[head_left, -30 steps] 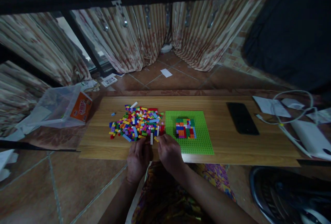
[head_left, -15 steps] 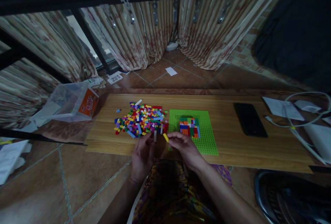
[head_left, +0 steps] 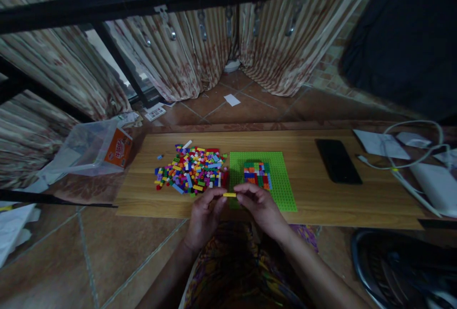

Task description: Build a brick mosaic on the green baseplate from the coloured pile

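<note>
A long yellow building brick [head_left: 229,194] is held level between my two hands, above the near edge of the board. My left hand [head_left: 206,209] pinches its left end, and my right hand [head_left: 260,206] has fingertips on its right end. Just beyond my right hand lies a green baseplate [head_left: 282,180] bearing a block of multicoloured bricks [head_left: 257,174]. Past my left hand spreads a heap of loose coloured bricks [head_left: 194,168]. The pale grey brick seen earlier at my left fingers cannot be made out now.
The bricks lie on a long wooden board [head_left: 303,204]. Toward its right end are a black phone or tablet [head_left: 338,161], a white cable [head_left: 410,166] and papers. A clear plastic box [head_left: 89,152] with an orange label stands off the left end.
My hands have come together. The yellow brick has turned from slanted to level, and my left fingers now meet its left end. The pale grey brick has gone out of sight.
</note>
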`<state>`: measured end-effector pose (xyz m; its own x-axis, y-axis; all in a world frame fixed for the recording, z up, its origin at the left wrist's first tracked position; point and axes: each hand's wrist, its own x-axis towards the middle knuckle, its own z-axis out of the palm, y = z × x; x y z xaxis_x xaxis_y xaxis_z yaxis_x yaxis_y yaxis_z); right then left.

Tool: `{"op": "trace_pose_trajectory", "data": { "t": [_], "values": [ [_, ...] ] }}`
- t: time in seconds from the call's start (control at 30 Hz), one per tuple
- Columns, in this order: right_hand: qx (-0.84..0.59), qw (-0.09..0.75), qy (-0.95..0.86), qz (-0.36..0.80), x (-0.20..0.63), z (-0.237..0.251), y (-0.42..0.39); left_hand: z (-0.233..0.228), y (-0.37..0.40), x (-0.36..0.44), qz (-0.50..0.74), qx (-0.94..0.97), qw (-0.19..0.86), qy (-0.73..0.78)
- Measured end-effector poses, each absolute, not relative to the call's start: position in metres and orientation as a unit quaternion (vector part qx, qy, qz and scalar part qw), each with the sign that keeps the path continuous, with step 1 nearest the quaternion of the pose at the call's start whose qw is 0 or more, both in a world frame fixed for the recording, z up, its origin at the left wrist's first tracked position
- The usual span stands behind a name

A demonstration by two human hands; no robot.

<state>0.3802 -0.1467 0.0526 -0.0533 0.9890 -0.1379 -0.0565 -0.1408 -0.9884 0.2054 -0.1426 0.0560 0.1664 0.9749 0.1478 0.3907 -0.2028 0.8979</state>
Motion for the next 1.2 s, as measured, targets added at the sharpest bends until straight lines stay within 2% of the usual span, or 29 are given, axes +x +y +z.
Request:
{"op": "trace_pose_trajectory", "data": {
  "t": [0.13, 0.23, 0.33, 0.53, 0.87, 1.2],
  "values": [
    [-0.511, 0.448, -0.6, 0.421, 0.386, 0.059, -0.152, 0.054, -0.143, 0.215, 0.398, 0.666, 0.389, 0.497],
    [-0.516, 0.424, -0.652, 0.358, 0.394, 0.06, -0.156, 0.047, -0.143, 0.227, 0.388, 0.664, 0.413, 0.487],
    [-0.549, 0.413, -0.661, 0.303, 0.411, 0.051, -0.156, 0.037, -0.142, 0.237, 0.36, 0.659, 0.414, 0.514],
    [-0.63, 0.433, -0.622, 0.17, 0.453, 0.032, -0.123, 0.031, -0.126, 0.249, 0.356, 0.675, 0.352, 0.542],
    [-0.63, 0.401, -0.64, 0.182, 0.459, 0.023, -0.092, 0.029, -0.101, 0.272, 0.326, 0.76, 0.299, 0.477],
    [-0.631, 0.448, -0.588, 0.234, 0.458, 0.017, -0.092, 0.025, -0.098, 0.278, 0.285, 0.806, 0.226, 0.467]
  ]
}}
